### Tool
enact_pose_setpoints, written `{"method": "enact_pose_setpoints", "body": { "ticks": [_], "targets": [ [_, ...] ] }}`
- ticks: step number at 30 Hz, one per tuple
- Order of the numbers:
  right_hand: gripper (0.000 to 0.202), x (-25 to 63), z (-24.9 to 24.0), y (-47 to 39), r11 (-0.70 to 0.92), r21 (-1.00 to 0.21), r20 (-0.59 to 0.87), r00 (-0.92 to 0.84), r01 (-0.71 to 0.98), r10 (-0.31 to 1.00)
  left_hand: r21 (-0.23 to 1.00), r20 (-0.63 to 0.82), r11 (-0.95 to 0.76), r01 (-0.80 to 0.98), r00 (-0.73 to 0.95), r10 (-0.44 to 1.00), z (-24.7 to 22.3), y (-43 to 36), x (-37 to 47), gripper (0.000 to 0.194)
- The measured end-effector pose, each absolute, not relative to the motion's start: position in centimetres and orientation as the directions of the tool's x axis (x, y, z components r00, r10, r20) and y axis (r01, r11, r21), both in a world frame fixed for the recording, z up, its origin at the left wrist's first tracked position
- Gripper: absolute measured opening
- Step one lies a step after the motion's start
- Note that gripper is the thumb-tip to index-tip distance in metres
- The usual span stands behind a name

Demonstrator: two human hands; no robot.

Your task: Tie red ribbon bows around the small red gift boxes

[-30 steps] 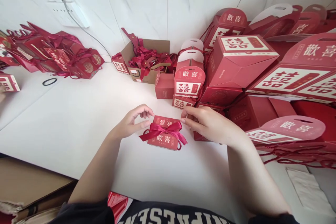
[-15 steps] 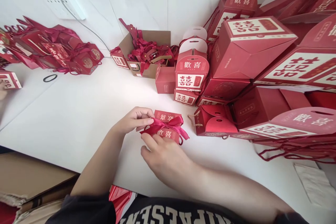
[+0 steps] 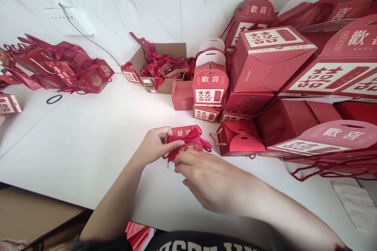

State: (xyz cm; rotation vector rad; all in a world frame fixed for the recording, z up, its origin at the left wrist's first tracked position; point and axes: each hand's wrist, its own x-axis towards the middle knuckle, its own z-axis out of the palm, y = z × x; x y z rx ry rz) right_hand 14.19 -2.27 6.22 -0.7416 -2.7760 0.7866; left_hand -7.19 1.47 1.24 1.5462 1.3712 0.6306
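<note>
The left hand pinches the left side of the satin ribbon bow atop the small red gift box, near the middle of the white surface. Whether the right hand grips ribbon is hidden. Gentle, even tugs should keep the knot centred.

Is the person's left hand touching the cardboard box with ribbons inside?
No, the left hand touches the ribbon on the small red box, well apart from the cardboard box.
</note>
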Motion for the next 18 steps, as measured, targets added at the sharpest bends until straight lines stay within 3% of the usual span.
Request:
{"method": "enact_pose_setpoints", "body": {
  "ticks": [4, 10, 14, 18],
  "targets": [
    [0.020, 16.4, 7.5, -1.3, 0.707, -0.569, -0.021, -0.867, 0.419, 0.497, 0.842, -0.149, 0.024, 0.539, 0.189, 0.970, 1.0, 1.2, -6.7, 0.043],
    [0.016, 14.2, 6.1, -2.0, 0.768, -0.490, 0.041, -0.869, 0.413, 0.493, 0.911, -0.225, 0.105, 0.398, 0.267, 0.937, 1.3, 1.7, -7.2, 0.045],
    [0.028, 11.6, 4.0, -2.6, 0.803, -0.389, 0.132, -0.835, 0.452, 0.534, 0.925, -0.247, 0.145, 0.351, 0.265, 0.932, 1.2, 1.9, -7.4, 0.046],
    [0.038, 12.7, 4.6, -2.1, 0.762, -0.493, 0.070, -0.854, 0.419, 0.515, 0.904, -0.196, 0.078, 0.419, 0.248, 0.949, 1.0, 1.7, -7.2, 0.041]
  ]
}}
